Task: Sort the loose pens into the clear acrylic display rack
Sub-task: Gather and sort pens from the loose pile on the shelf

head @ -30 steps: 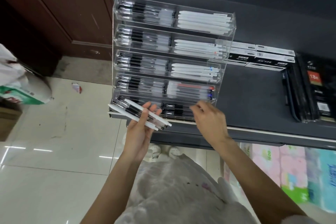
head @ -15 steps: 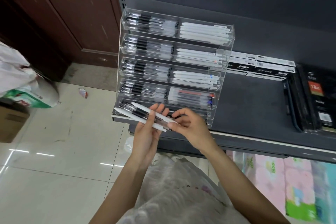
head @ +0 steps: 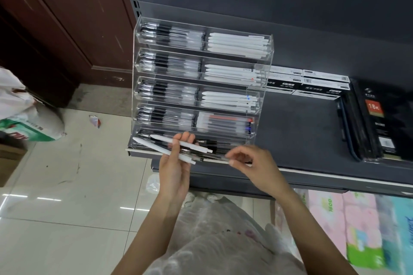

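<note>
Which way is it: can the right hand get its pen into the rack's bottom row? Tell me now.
Probably yes. The right hand pinches a clear pen just before the rack; only the left hand and its pen bundle partly cover that row.

Both bare forearms reach up and forward from the bottom of the view, converging toward the middle. The left hand (head: 176,168) is turned palm up, wrist straight, its fingers (head: 186,138) curled lightly upward round a bundle of pens (head: 178,149) that lies across the palm. The right hand (head: 257,167) sits just beside it, a little lower, back of the hand facing up and wrist bent slightly inward. Its thumb and forefinger pinch the end of one clear pen (head: 218,156), whose far end is among the bundle; the other fingers are loosely curled above. The two hands are near but not touching.
</note>
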{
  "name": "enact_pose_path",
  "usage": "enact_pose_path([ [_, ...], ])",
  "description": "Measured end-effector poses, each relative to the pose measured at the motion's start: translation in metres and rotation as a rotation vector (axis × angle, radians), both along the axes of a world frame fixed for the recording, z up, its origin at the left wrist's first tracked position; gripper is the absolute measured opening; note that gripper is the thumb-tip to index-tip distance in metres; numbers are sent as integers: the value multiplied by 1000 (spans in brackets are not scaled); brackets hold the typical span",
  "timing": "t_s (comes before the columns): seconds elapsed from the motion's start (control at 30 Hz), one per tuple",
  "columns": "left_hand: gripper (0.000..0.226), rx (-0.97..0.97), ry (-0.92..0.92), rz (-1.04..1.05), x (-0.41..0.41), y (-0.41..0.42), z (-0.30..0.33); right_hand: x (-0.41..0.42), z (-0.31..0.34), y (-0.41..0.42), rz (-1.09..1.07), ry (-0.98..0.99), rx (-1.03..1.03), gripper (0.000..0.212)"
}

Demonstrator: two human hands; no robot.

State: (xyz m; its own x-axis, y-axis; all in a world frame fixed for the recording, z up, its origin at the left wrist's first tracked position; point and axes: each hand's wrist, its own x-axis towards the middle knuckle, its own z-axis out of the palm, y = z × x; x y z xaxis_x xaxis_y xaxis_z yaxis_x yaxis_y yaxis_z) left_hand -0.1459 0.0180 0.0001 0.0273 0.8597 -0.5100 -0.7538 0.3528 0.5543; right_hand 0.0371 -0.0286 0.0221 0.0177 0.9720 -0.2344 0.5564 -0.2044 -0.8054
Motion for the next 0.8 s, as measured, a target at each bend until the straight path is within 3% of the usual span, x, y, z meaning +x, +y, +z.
enact_pose_path([
  [0.23,22,-28,48,57,-15,6,-9,25,-15,7,-96,-654,306,9],
  [0.43,24,-25,50,25,-18,3,-15,8,-24,27,193,-1045,175,29],
  [0.6,24,-9,77,-9,-20,2,-17,-6,-27,39,321,-1194,31,40],
  [0.8,24,-32,108,-24,-16,1,-14,-8,-35,45,497,-973,77,44],
])
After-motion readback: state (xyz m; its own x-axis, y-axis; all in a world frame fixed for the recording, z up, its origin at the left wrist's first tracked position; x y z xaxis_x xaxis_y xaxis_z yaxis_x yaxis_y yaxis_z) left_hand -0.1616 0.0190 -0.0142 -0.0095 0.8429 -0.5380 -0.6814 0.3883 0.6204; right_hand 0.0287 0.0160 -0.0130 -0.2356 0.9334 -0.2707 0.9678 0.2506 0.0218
